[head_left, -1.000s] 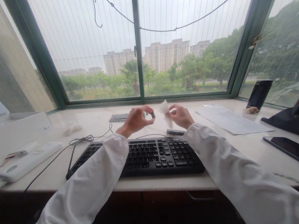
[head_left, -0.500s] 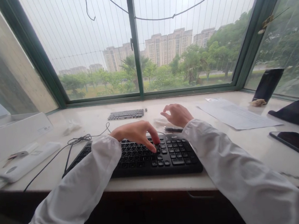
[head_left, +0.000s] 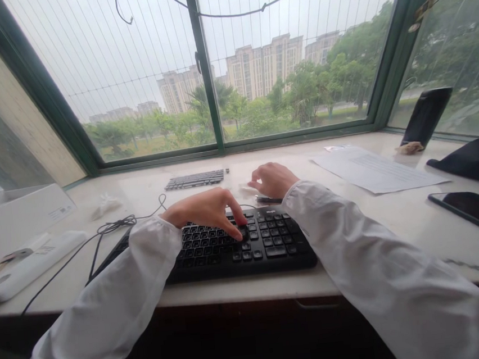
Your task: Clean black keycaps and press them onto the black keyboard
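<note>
My left hand (head_left: 211, 209) reaches over the black keyboard (head_left: 214, 271), its thumb and forefinger pinched around a black keycap (head_left: 243, 231) left of the number pad. Its other fingers are mostly hidden behind the forefinger. Just beyond the keyboard's back edge, my right hand (head_left: 274, 179) hovers or rests low over the tabletop, fingers loosely bent, thumb apart from them, nothing visible in it. Close to its thumb lies a whitish, translucent scrap (head_left: 246, 191). A thin dark tool (head_left: 269, 200) lies under the right wrist. Farther back, loose keycaps (head_left: 195, 180) are lined up in rows.
To the right are a printed sheet (head_left: 363, 170), a phone (head_left: 473, 210) and a dark upright object (head_left: 429, 119) by the window. On the left lie a tangled cable (head_left: 119, 224), a white power strip (head_left: 40, 263), and a white box (head_left: 26, 214). The table's front edge (head_left: 242, 297) is near.
The view has tilted and shifted slightly, so everything sits a little farther left and higher. Both hands keep nearly the same places relative to the keyboard.
</note>
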The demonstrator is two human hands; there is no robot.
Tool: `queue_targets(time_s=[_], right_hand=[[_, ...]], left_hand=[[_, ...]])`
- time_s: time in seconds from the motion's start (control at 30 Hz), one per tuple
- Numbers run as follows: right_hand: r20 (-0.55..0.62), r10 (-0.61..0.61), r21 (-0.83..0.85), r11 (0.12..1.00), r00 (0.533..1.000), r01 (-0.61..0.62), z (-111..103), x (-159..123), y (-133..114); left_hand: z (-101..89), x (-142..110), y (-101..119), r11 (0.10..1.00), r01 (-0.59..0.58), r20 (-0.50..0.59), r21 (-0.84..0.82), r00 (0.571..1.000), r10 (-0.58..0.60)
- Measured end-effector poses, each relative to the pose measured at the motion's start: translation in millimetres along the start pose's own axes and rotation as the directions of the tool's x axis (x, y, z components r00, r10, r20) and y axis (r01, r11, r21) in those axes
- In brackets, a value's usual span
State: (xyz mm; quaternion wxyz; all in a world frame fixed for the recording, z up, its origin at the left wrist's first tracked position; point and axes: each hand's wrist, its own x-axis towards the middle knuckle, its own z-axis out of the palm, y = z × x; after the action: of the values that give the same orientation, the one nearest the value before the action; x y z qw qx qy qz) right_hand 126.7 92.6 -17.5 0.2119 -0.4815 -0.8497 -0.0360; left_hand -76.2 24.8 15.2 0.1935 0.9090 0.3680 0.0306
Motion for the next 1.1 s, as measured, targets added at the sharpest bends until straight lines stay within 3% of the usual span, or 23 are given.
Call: queue_targets(time_s=[0.17, 0.4, 0.67, 0.83, 1.1], right_hand=[[-0.011, 0.02, 0.091, 0.996, 1.0, -0.019, -2.2, -1.7, 0.1], [-0.062, -0.015, 0.074, 0.997, 0.998, 0.02, -6.8, -3.9, -0.8], [-0.068, -0.028, 0.177, 0.983, 0.997, 0.04, -8.7, -7.3, -7.6], [-0.031, -0.045, 0.121, 0.992, 0.999, 0.049, -9.5, -8.7, -11.1], [-0.003, -0.08, 0.113, 0.99, 0.997, 0.08, -8.8, -9.5, -12.3]], left_hand=[[2.0, -0.1, 1.3, 1.0, 0.003, -0.029, 0.015, 1.0, -0.003], [3.5, -1.4, 5.0, 1.0, -0.029, -0.074, -0.009, 0.997, 0.028], [1.8, 4.5, 1.1, 0.997, -0.005, -0.006, 0.079, 1.0, 0.006], [1.5, 6.5, -1.4, 0.991, -0.008, 0.025, 0.132, 1.0, 0.005], [6.3, 1.4, 6.6, 0.995, -0.033, -0.029, 0.099, 0.999, 0.036]])
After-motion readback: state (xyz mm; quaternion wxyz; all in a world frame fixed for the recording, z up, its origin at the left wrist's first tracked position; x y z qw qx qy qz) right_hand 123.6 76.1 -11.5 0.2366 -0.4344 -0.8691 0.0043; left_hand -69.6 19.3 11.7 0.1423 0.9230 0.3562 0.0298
